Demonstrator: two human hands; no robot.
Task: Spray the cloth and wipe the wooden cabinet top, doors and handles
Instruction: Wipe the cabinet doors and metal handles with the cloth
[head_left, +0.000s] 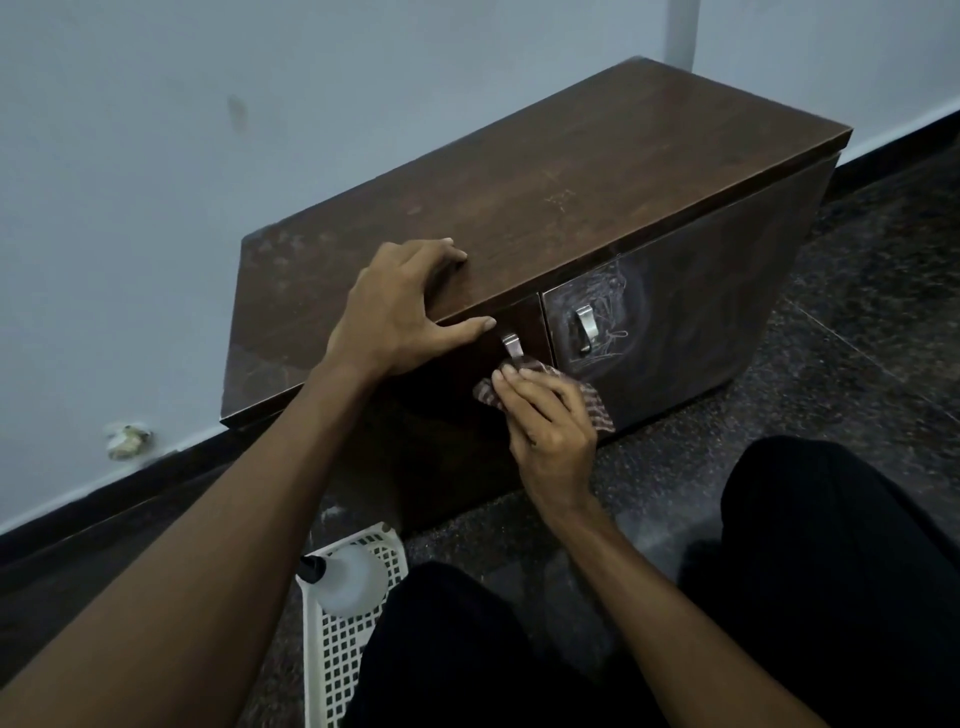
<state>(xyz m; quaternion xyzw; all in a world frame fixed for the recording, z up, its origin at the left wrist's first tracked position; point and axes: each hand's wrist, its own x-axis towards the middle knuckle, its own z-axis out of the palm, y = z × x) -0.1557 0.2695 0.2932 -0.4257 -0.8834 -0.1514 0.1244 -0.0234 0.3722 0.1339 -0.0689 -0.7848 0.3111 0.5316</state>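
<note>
A low dark wooden cabinet stands against a pale wall. My left hand rests on the front edge of its top, fingers spread, thumb over the left door. My right hand presses a striped cloth against the lower part of the left door's metal handle. The right door carries a second metal handle and pale scribble marks. A spray bottle with a black top lies in a white basket on the floor, below my left forearm.
Dark speckled stone floor surrounds the cabinet, with a black skirting along the wall. My dark-trousered knees fill the lower right. A white pipe runs up the wall behind the cabinet. A damaged patch marks the wall at left.
</note>
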